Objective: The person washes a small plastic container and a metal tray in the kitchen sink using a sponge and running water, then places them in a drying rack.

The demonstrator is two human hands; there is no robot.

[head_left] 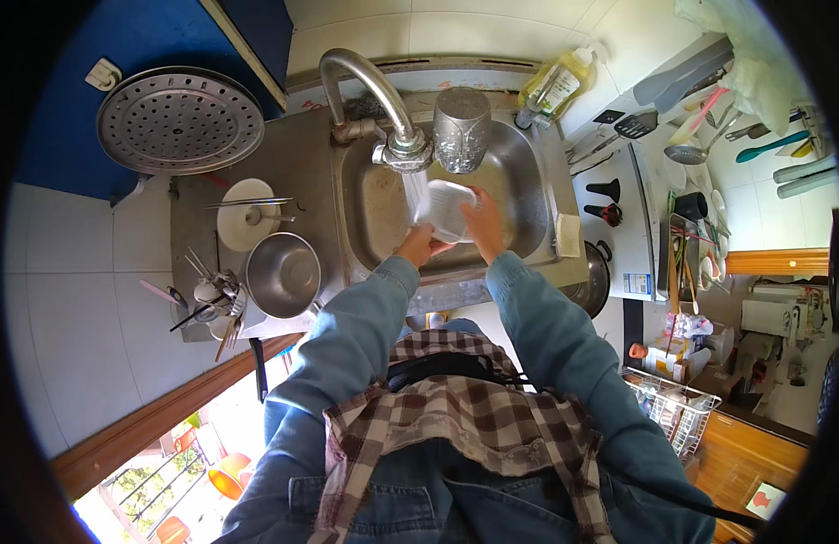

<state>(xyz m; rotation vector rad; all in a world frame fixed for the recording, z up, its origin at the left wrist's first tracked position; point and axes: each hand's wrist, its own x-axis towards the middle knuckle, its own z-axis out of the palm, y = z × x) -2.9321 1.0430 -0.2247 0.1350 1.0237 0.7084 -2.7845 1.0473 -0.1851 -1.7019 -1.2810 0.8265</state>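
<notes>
Both hands hold a white plastic container (449,209) over the stainless steel sink (372,234). My left hand (419,246) grips its near left corner, and my right hand (484,223) is on its right side. Water runs from the metal faucet (400,122) onto the container's left part. Some of the left fingers are hidden beneath the container. Just behind it, at the back of the sink, stands a worn metal cylinder (462,129).
Left of the sink are a steel pot (283,275), a white lid (242,228) with chopsticks across it, and a cluster of cutlery (219,299). A dish soap bottle (559,81) stands back right. A sponge (568,235) lies on the right rim. A perforated steamer plate (180,121) hangs left.
</notes>
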